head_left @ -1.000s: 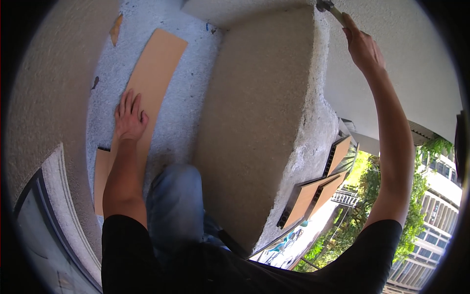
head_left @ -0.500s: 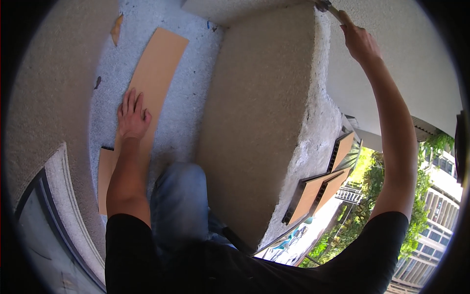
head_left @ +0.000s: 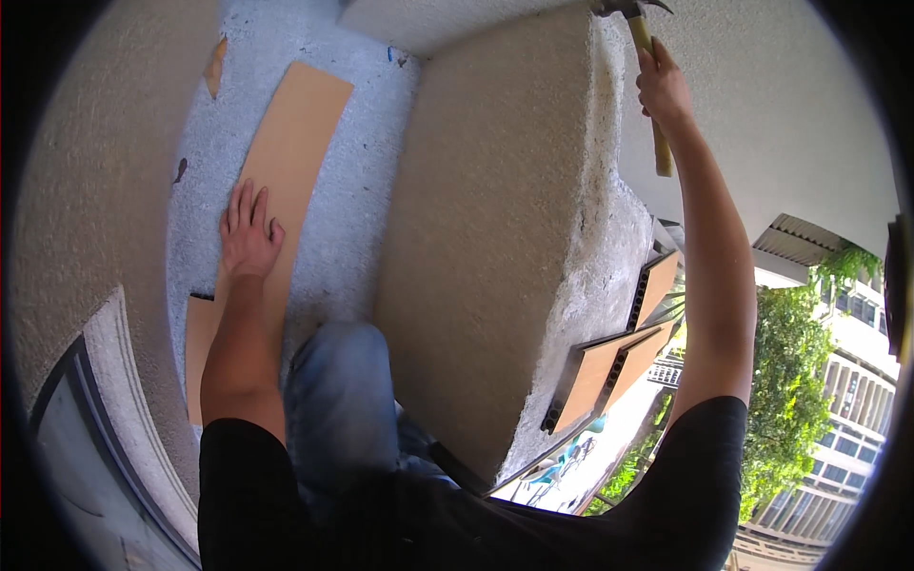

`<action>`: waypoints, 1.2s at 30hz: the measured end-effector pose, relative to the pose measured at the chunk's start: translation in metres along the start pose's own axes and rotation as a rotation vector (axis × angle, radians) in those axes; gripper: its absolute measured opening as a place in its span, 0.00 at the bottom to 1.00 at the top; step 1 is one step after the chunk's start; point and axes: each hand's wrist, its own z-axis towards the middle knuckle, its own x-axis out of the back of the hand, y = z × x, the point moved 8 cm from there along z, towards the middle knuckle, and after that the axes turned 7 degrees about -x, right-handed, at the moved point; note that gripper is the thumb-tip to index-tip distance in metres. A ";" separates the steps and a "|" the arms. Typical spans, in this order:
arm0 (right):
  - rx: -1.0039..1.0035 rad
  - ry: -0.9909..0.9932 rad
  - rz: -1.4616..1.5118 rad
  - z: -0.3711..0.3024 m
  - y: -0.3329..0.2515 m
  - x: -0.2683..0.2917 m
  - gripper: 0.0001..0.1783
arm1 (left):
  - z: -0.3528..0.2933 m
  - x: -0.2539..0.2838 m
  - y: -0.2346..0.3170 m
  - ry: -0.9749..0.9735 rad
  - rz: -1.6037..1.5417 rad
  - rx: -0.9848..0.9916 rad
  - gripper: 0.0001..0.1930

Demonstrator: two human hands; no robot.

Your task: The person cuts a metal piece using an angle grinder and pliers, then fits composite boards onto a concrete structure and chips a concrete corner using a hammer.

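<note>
My left hand [head_left: 250, 238] presses flat on a long tan plank [head_left: 300, 133], its fingers stretched out and the thumb apart. The plank lies lengthwise on a rough grey floor. Partly under my left forearm, a second tan plank [head_left: 198, 357] shows beside the near end of the long one. Raised at the upper right, my right hand [head_left: 665, 88] is wrapped round the wooden handle of a claw hammer [head_left: 663, 152]. The hammer's dark head is at the top edge of the view, above the end of a low wall, and cannot be seen touching anything.
A thick rough wall [head_left: 486, 219] stands right of the plank, with several hollow-edged tan boards [head_left: 595, 381] leaning at its outer side. Another wall [head_left: 95, 171] with a window [head_left: 114, 457] is on the left. A dry leaf [head_left: 216, 68] lies on the floor. Trees [head_left: 785, 381] and buildings show beyond.
My right hand has shifted left and slightly down with the hammer, whose head and handle now show more fully. My left hand stays on the plank. The whole view has shifted slightly.
</note>
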 end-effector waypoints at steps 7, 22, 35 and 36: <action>0.192 0.255 -0.227 0.015 -0.014 -0.017 0.26 | 0.009 0.000 0.004 0.005 0.001 -0.007 0.32; 0.297 0.266 -0.303 -0.006 -0.036 0.024 0.25 | 0.004 0.006 0.001 0.030 0.005 -0.002 0.31; -0.157 -0.150 0.013 -0.090 0.025 0.019 0.30 | 0.014 0.002 0.001 0.029 -0.002 -0.002 0.31; -0.160 -0.129 -0.022 -0.116 0.033 0.021 0.29 | 0.013 0.001 0.001 0.008 0.004 0.010 0.31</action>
